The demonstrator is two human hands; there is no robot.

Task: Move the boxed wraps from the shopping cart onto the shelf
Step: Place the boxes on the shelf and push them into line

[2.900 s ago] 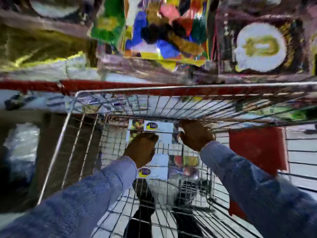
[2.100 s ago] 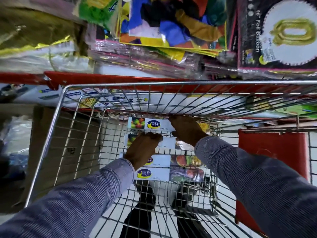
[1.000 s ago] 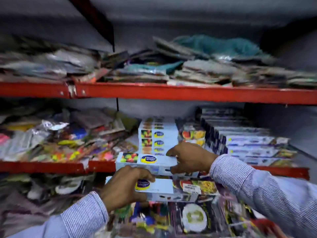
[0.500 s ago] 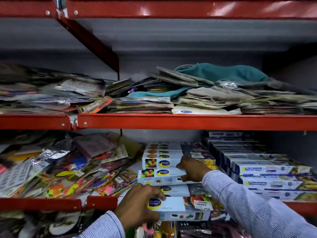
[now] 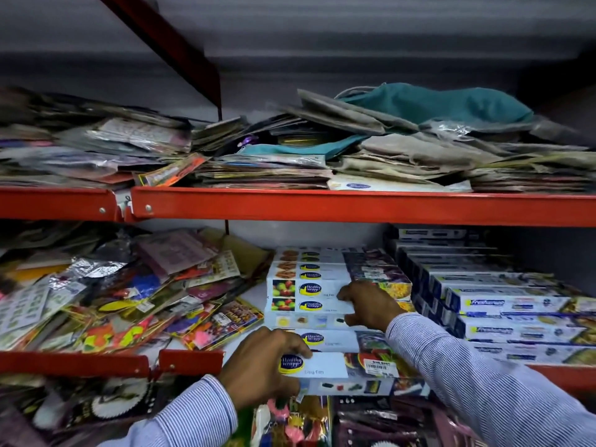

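Note:
Several white boxed wraps with blue-and-yellow oval logos lie in a row [image 5: 309, 279] on the middle red shelf [image 5: 190, 361]. My left hand [image 5: 263, 367] grips the left end of the nearest boxed wrap [image 5: 342, 371], which sits at the shelf's front edge. My right hand [image 5: 367, 304] rests farther back, fingers on the right part of another boxed wrap [image 5: 309, 306] that lies against the row. A further box [image 5: 329, 338] lies between the two. The shopping cart is out of view.
Blue-and-white boxes [image 5: 503, 304] are stacked to the right of the row. Loose colourful packets [image 5: 122, 291] are heaped to the left. The upper shelf [image 5: 354, 204] carries flat packets and a teal cloth bag [image 5: 435, 103]. More packets hang below the front edge.
My hands lifted boxed wraps out of the cart and brought them up to the middle shelf. In the last half second both boxes slid farther onto the shelf, the right one against the row.

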